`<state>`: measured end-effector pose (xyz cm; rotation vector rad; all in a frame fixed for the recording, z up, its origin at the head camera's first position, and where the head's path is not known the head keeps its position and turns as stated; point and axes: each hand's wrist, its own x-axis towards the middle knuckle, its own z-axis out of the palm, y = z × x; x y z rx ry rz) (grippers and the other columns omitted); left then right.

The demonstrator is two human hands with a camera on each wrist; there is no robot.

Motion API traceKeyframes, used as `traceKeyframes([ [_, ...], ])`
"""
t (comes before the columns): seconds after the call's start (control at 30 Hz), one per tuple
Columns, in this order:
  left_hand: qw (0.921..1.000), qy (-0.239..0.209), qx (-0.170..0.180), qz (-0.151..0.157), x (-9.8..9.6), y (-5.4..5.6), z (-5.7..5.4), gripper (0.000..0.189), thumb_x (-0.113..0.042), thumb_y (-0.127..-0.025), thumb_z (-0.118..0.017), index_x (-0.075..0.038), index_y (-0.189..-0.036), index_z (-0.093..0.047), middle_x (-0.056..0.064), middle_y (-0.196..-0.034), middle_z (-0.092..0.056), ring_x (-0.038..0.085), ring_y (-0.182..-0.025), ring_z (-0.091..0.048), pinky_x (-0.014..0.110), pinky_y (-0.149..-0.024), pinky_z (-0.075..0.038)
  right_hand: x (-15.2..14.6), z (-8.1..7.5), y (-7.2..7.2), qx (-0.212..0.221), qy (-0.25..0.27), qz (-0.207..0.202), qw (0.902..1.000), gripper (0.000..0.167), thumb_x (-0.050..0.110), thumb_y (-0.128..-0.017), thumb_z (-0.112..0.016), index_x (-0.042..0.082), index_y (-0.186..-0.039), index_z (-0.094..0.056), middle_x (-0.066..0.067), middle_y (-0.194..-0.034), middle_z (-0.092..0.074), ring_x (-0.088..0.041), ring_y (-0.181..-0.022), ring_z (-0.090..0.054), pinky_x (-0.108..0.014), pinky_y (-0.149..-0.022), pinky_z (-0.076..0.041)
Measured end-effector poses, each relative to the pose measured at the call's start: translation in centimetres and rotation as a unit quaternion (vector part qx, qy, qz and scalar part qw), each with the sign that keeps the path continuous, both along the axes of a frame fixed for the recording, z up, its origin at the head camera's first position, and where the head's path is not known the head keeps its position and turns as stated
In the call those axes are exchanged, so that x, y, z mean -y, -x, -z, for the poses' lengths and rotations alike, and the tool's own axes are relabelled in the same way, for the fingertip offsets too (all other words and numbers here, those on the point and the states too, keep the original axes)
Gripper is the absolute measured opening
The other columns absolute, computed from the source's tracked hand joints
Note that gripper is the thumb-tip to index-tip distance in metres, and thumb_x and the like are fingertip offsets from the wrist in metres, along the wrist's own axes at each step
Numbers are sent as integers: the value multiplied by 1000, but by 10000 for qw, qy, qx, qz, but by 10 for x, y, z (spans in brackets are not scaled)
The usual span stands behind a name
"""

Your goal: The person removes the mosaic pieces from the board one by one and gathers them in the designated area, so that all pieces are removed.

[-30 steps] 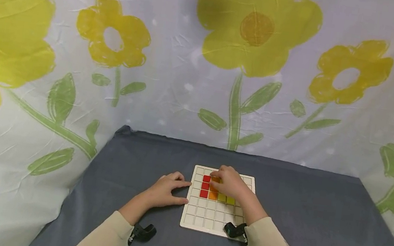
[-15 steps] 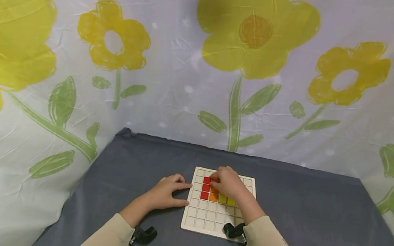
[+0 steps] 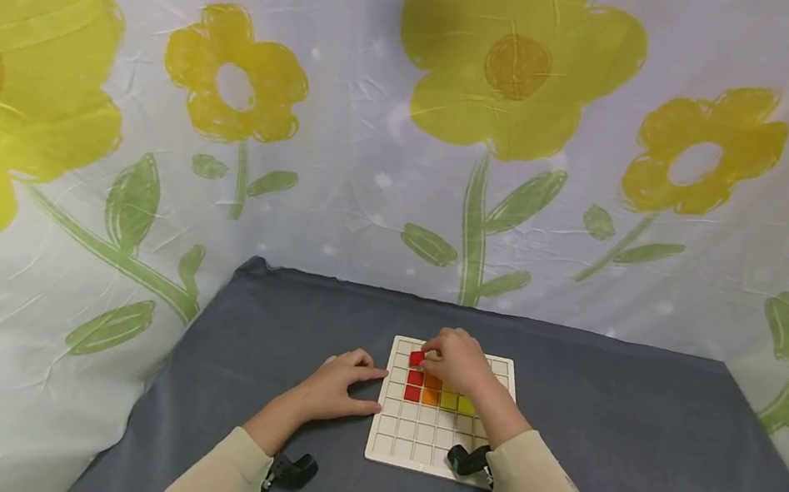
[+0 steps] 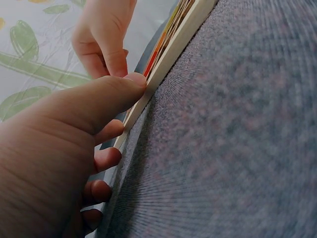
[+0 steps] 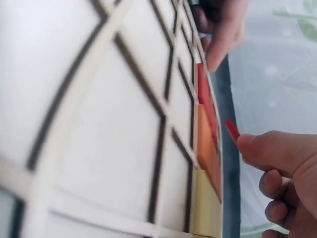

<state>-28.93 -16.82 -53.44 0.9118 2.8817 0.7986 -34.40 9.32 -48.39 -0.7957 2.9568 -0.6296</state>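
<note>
A pale wooden grid board [image 3: 401, 429] lies on the grey cloth. My right hand [image 3: 457, 362] is over its far part and pinches a red square tile [image 5: 231, 129] between thumb and fingers. In the right wrist view that tile is raised off the board and tilted. Red tiles [image 3: 413, 386], an orange tile [image 3: 430, 396] and yellow tiles [image 3: 449, 401] sit in the grid below; my right hand hides part of them. My left hand [image 3: 333, 386] is at the board's left edge, thumb and fingers extended and touching the rim.
The dark grey cloth [image 3: 310, 310] covers the table around the board. Behind and at the sides hangs a white curtain [image 3: 342, 188] with yellow flowers. A black wrist camera [image 3: 466, 460] on the right sleeve hangs over the board's near right corner.
The far red tile has come up from its cell and tilted in my right hand's pinch. My left hand stays at the board's edge. The head view has shifted slightly.
</note>
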Motion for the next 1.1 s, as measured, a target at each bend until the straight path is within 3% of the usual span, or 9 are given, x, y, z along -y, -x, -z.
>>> traceKeyframes([
  [0.27,9999,31,110,-29,-1,-2,-1,62,-51,-92,-75,-19,-144,-63,-5,-113,-50,13,-98,-46,40,-86,-35,-14,-5,-7,102,587,167,9981,21,19,-92,-78,12,-112,-81,4,-85,-57,-19,-82,-48,-36,-71,-44],
  [0.47,10000,49,-11,-56,-1,-1,1,61,-49,-92,-76,-18,-143,-64,-5,-114,-51,13,-97,-46,40,-86,-34,-30,-10,-16,40,866,173,9961,24,19,-95,-77,11,-117,-79,4,-86,-56,-20,-83,-47,-38,-71,-40],
  [1.1,9998,-63,-165,-59,-1,0,5,62,-48,-91,-78,-17,-143,-65,-5,-113,-51,14,-99,-47,41,-87,-36,-85,-20,-35,-240,1381,359,9895,25,15,-94,-76,7,-118,-78,2,-83,-51,-20,-79,-43,-37,-64,-36],
])
